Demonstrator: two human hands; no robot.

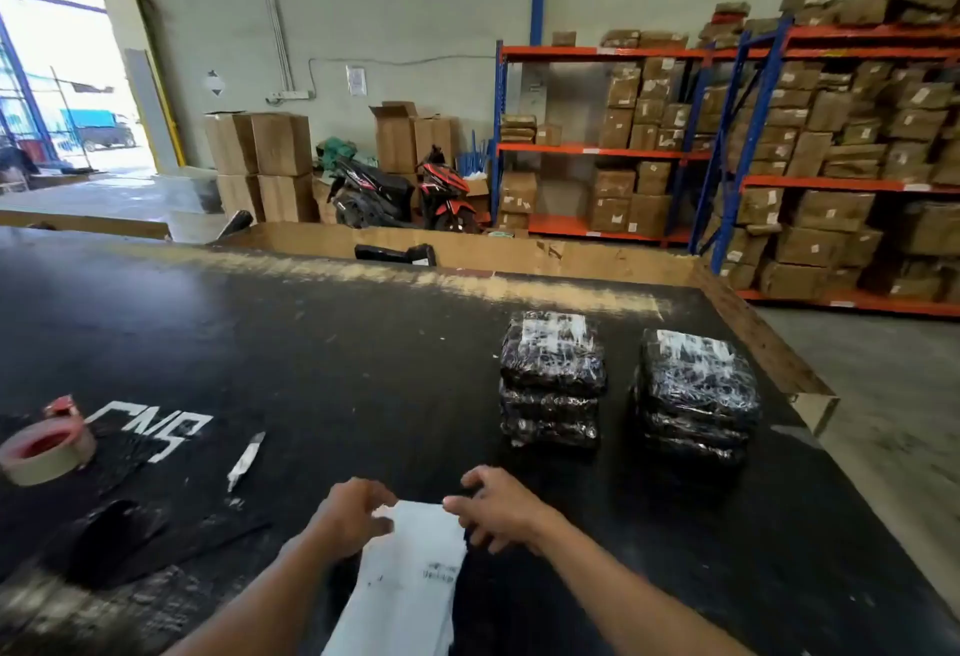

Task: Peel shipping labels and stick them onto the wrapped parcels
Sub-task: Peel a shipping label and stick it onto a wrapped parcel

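1. At the far left of the black table (363, 369), a roll of tape (47, 447) lies flat beside painted white lettering; a small white-handled cutter (245, 460) rests nearby, well apart from your hands.

2. Your left hand (348, 520) pinches the upper left corner of the strip of shipping labels (410, 567), fingers curled in on the paper; how firm the pinch is cannot be judged through the blur.

3. The strip runs from your fingertips back toward your body, printed text faintly visible on it; no label looks fully lifted from its backing yet, though the blur leaves that uncertain.

4. Your right hand (498, 504) holds the strip's upper right corner between thumb and forefinger, the remaining fingers loosely spread above the table.

5. Further right and well beyond your hands, two stacks of wrapped parcels (553, 377) stand side by side, the left stack and the right stack (696, 390) near but not touching; each top parcel shows a pale patch, which may be a label or tape glare; which of the two cannot be told.

6. Judged from this, you are at the peeling stage; sticking remains ahead, and how many parcels are already labelled is unclear.
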